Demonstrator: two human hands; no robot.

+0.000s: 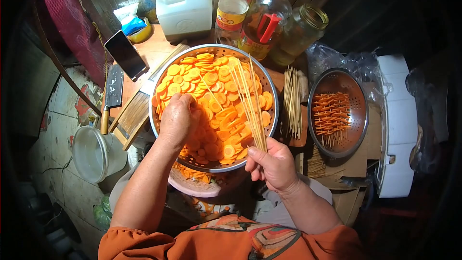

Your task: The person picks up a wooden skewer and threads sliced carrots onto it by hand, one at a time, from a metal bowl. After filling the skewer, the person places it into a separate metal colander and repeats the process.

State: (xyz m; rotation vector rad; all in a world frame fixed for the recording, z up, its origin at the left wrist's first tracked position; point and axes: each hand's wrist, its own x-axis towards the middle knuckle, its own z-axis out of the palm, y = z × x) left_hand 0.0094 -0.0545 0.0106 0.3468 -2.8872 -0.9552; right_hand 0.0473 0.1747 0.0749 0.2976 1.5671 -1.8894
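A large metal colander full of round carrot slices sits in front of me. My left hand is over the left part of the slices, its fingers curled and partly hidden, so what they hold cannot be made out. A single bamboo skewer slants over the slices just right of those fingers. At the colander's right rim, my right hand is closed round the lower ends of a bundle of bamboo skewers, which fan out upward over the carrots.
To the right, a smaller colander holds skewered carrot slices; more skewers lie beside it. On the left are a slicing board, cleaver, phone and white bucket. A jug and bottles stand behind.
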